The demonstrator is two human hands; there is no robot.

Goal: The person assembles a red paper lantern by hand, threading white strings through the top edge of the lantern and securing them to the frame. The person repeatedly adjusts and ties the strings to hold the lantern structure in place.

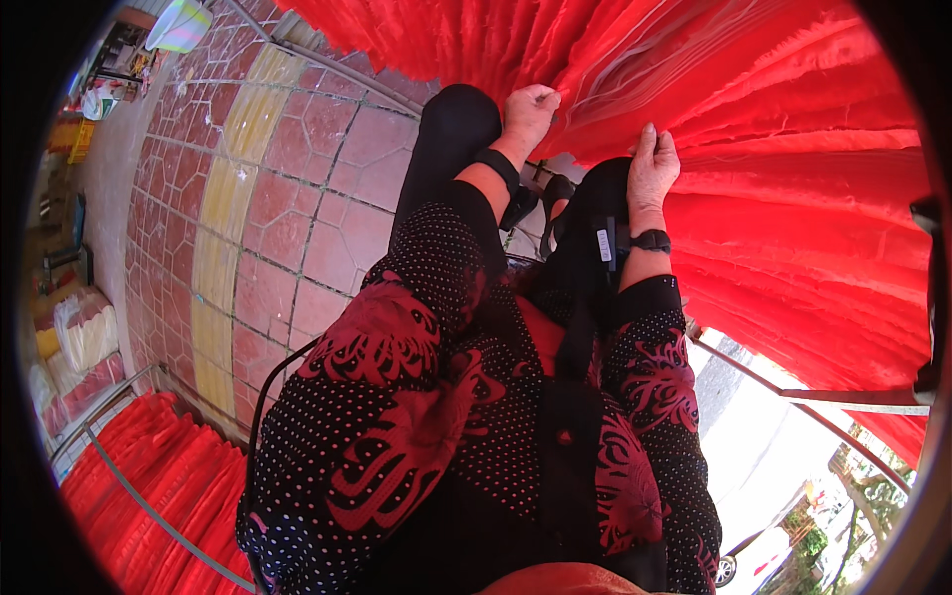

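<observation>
A large sheet of bright red, gathered cloth (793, 218) spreads across the upper right, with thin pale strands lying over its folds. My left hand (530, 114) is closed in a pinch at the cloth's near edge. To its right, my right hand (654, 169) also has thumb and fingers pressed together at that edge. Whatever lies right between the fingertips is too small to make out clearly. Between the two hands the cloth's edge sags a little above my knees. Dark bands circle both wrists.
Metal rails (327, 64) run beside the cloth. More red pleated cloth (149, 486) hangs over a frame at the lower left. Paving tiles (288, 228) with a yellow strip cover the floor. Bundled bags (84, 332) and a pale bucket (179, 25) stand further left.
</observation>
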